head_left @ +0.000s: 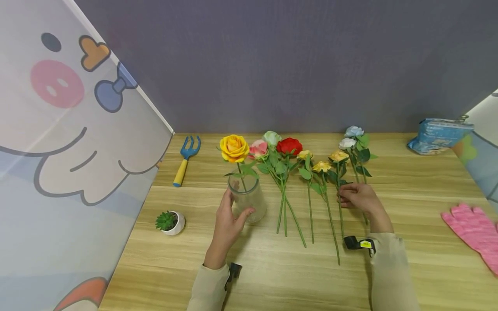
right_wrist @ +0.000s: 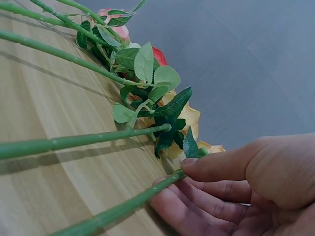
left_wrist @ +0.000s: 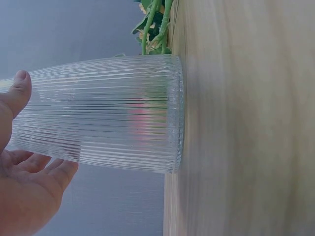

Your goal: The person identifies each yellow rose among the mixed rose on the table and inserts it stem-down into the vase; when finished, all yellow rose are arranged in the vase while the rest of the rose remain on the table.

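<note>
My left hand point(head_left: 228, 221) grips the side of a clear ribbed glass vase point(head_left: 253, 206), thumb on one side and fingers on the other. In the left wrist view the vase point(left_wrist: 108, 113) stands with its base at the tabletop. A large yellow-orange rose point(head_left: 234, 149) rises from the vase, stem inside. To the right, my right hand point(head_left: 362, 199) pinches the green stem of a pale yellow flower point(head_left: 338, 156) just below its leaves. In the right wrist view, thumb and fingers close on that stem point(right_wrist: 125, 205). Two other small yellow flowers point(head_left: 322, 167) lie just left of it.
Between the hands lie a red rose point(head_left: 289, 146), a pink flower point(head_left: 258, 148) and a pale green one point(head_left: 272, 138). White point(head_left: 347, 143) and blue point(head_left: 354, 131) flowers lie behind the right hand. Around are a garden fork point(head_left: 186, 160), potted succulent point(head_left: 171, 222), pink glove point(head_left: 472, 233) and blue bag point(head_left: 439, 134).
</note>
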`<state>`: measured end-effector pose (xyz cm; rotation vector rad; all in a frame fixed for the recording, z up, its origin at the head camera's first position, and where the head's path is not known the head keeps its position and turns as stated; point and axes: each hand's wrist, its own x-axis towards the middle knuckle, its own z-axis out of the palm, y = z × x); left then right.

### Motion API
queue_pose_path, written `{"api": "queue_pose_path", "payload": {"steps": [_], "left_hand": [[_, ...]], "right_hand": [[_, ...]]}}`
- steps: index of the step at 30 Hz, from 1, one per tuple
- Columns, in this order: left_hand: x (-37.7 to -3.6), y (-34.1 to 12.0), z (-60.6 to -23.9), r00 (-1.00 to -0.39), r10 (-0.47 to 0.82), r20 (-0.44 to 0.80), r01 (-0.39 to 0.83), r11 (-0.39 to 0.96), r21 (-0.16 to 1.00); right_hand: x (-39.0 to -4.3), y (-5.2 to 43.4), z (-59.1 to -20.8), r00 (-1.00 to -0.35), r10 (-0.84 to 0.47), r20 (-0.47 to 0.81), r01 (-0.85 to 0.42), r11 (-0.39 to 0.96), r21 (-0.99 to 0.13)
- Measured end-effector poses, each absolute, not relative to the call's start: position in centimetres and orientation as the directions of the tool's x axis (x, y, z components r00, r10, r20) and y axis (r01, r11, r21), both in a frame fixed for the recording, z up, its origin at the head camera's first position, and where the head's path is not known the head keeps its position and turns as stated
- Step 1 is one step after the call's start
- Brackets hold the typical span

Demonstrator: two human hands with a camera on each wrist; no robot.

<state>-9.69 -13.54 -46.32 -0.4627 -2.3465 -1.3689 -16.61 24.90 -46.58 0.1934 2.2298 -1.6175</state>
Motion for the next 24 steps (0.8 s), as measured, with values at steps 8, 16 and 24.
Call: {"api": "queue_pose_path", "payload": {"steps": [8, 16, 24], "left_hand": [[-9.71, -13.57, -46.34, -0.872, 0.09, 0.482, 0.463, 0.471, 0.751], [-9.74, -13.39, -46.33, -0.874, 0.092, 0.476, 0.458, 0.48, 0.748], [-9.57, -13.35, -46.17, -0.886, 0.082, 0.457, 0.438, 0.476, 0.763]], "right_hand": [[-16.67, 24.87, -46.89, -0.922, -0.106, -0.372, 0.316, 0.349, -0.882], [-16.58, 25.09, -46.83, -0.922, -0.068, -0.381, 0.341, 0.32, -0.884], [-16.5, 25.11, -46.49, -0.93, -0.045, -0.365, 0.335, 0.306, -0.891]]}}
